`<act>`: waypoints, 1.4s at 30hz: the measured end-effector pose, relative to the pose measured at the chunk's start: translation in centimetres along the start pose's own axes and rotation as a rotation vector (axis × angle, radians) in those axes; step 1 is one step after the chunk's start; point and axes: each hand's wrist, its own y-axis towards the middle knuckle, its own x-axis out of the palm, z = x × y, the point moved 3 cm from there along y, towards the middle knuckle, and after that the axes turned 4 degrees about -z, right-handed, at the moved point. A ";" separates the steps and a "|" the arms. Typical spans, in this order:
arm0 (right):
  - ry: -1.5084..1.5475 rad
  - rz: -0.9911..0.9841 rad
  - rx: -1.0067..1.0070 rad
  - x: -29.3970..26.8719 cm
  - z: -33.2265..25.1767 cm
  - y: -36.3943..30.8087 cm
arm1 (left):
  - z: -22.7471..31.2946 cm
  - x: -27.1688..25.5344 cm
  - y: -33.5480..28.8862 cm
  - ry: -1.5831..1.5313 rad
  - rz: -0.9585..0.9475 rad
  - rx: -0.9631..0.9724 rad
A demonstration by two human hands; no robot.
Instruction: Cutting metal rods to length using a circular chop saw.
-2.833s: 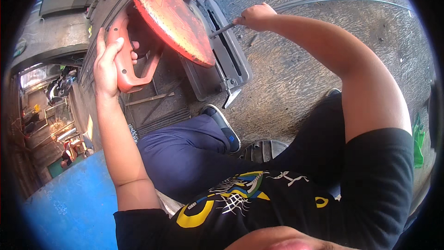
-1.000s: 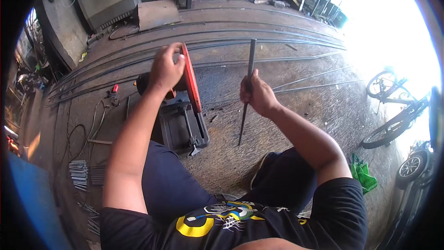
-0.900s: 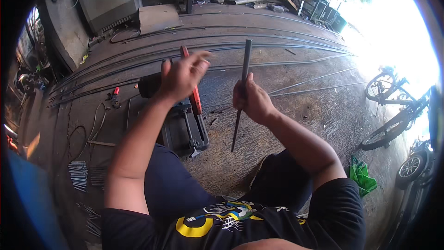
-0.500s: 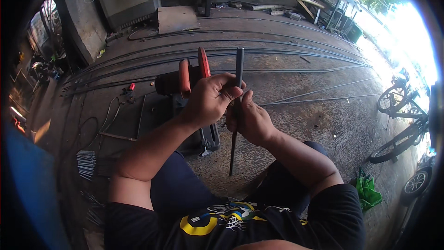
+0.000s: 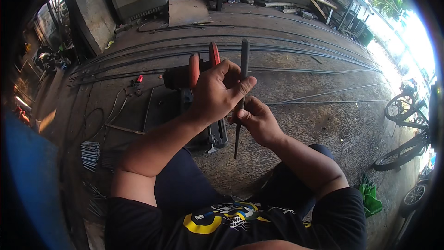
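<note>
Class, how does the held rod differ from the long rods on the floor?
The held rod is short; the long rods stretch much farther. The held rod is raised by the left hand and right hand; the long rods lie along the floor. Both look thin, greyish and metallic.

The saw (image 5: 214, 54) looks matt, with a smooth metal rod (image 5: 244, 55) to its right, rough floor (image 5: 319, 127) beneath it, shiny metal pieces (image 5: 90, 155) leftward, dull cardboard (image 5: 188, 13) beyond.
</note>
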 end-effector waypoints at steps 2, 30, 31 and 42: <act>0.023 0.001 0.020 0.0 0.1 -0.2 | -0.6 0.0 0.0 -0.031 -0.004 -0.082; 0.136 -0.080 0.096 1.3 -0.9 -1.3 | -1.0 0.1 0.2 0.025 0.051 -0.034; 0.136 -0.079 0.096 1.3 -0.9 -1.3 | -0.9 0.1 0.2 0.044 0.054 -0.017; 0.015 -0.098 0.003 1.1 -0.3 -1.1 | -0.2 0.2 -0.1 -0.008 -0.005 -0.022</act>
